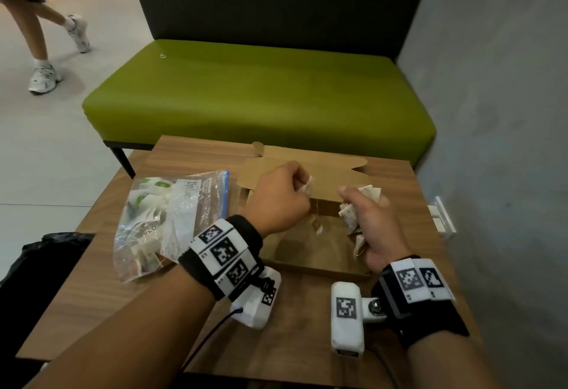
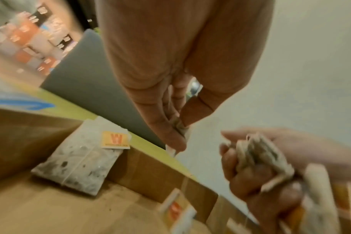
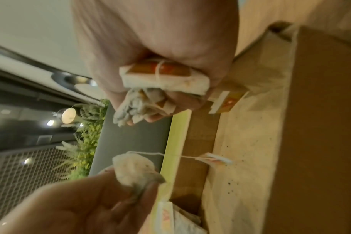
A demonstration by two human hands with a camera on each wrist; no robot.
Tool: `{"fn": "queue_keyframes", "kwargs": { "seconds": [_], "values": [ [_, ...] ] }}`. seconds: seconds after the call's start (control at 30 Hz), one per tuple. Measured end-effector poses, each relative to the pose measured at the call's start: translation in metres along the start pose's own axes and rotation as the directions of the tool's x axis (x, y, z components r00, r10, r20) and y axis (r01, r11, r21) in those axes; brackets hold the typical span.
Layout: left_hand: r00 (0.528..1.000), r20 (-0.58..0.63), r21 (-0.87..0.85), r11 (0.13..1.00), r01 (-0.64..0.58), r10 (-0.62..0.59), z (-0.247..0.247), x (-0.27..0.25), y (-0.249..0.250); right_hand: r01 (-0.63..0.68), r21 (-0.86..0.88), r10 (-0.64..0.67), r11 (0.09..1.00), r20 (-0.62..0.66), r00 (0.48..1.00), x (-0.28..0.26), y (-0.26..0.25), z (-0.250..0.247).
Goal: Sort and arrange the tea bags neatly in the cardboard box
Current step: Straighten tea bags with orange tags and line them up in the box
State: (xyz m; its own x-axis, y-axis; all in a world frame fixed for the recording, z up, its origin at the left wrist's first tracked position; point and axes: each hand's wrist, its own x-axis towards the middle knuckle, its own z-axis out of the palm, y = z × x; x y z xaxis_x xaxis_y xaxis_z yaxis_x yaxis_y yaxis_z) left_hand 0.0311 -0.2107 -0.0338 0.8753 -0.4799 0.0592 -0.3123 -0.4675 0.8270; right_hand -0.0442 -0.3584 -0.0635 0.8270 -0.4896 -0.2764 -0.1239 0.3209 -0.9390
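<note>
The open cardboard box [image 1: 307,255] lies on the wooden table [image 1: 123,296], its lid flap [image 1: 322,167] folded back. Above the box, my left hand [image 1: 302,187] pinches one tea bag [image 3: 132,169]; its string and orange tag [image 1: 318,228] dangle into the box. My right hand [image 1: 356,210] grips a crumpled bunch of tea bags [image 3: 162,82] over the box's right side, close to the left hand. One tea bag [image 2: 78,159] with an orange tag leans against the box's inner wall. Another orange tag [image 2: 175,209] shows blurred lower in the left wrist view.
A clear zip bag [image 1: 166,219] with more tea bags lies left of the box. A green bench [image 1: 261,93] stands beyond the table and a grey wall [image 1: 507,111] runs along the right. A dark bag [image 1: 46,253] sits at the left. A person [image 1: 40,35] walks at far left.
</note>
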Motion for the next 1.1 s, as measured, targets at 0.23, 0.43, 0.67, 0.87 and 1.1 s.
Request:
{"fn": "queue_keyframes", "kwargs": {
  "seconds": [0.23,0.43,0.67,0.87,1.1],
  "values": [
    [0.967,0.215,-0.368,0.906,0.208,-0.135,-0.010,-0.008,-0.008,0.134,-0.222,-0.106,0.966,0.133,0.985,-0.007,0.007,0.028],
    [0.995,0.098,-0.149,0.988,0.046,-0.031,-0.024,-0.009,-0.022,0.157,-0.278,-0.117,0.948,0.157,0.981,-0.005,0.004,0.033],
    [0.999,0.046,-0.115,0.993,0.024,-0.019,-0.039,-0.011,-0.023,0.195,-0.319,-0.128,0.928,0.218,0.967,-0.005,0.006,0.040],
    [0.998,0.050,-0.054,0.998,-0.022,0.025,-0.047,-0.008,-0.031,0.210,-0.328,-0.145,0.921,0.212,0.966,-0.005,0.006,0.041],
    [0.994,0.088,0.126,0.989,-0.075,0.064,-0.055,-0.007,-0.034,0.249,-0.299,-0.201,0.921,0.182,0.963,-0.004,0.003,0.043]
  ]
}}
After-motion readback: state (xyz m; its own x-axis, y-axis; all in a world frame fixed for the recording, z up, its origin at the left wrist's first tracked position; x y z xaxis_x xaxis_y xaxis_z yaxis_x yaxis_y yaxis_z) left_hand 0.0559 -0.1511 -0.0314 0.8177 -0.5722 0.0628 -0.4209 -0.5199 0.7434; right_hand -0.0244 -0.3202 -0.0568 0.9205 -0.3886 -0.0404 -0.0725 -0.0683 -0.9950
